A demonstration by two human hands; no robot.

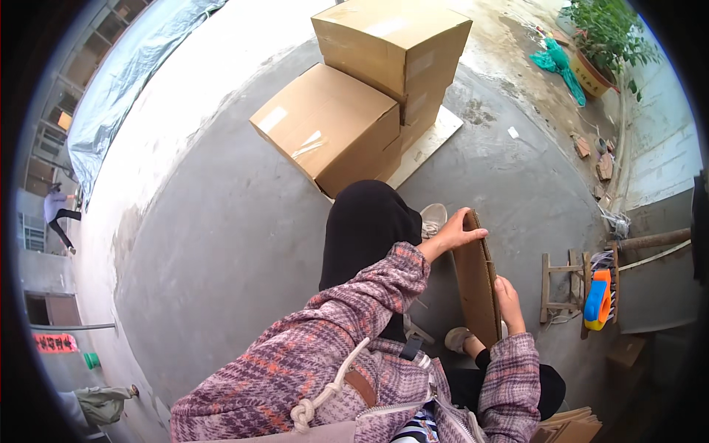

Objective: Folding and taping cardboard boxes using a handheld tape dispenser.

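Note:
A folded piece of brown cardboard (475, 284) stands on edge between my hands, above my feet. My left hand (454, 235) grips its far end, with the thumb lying across the top edge. Toward the near end, my right hand (509, 303) holds the right side; some of its fingers are hidden. Ahead, a closed carton (332, 122) with strips of tape on top sits against a taller stack of cartons (391, 37). Both rest on a pale board (436, 148) on the grey floor.
To the right is a wooden stool (572, 288) bearing an orange and blue ring-shaped thing (597, 301). Flat cardboard pieces (569, 428) lie at lower right. A potted plant (591, 74) and green plastic (557, 66) are at far right. Two other people (57, 210) are at far left.

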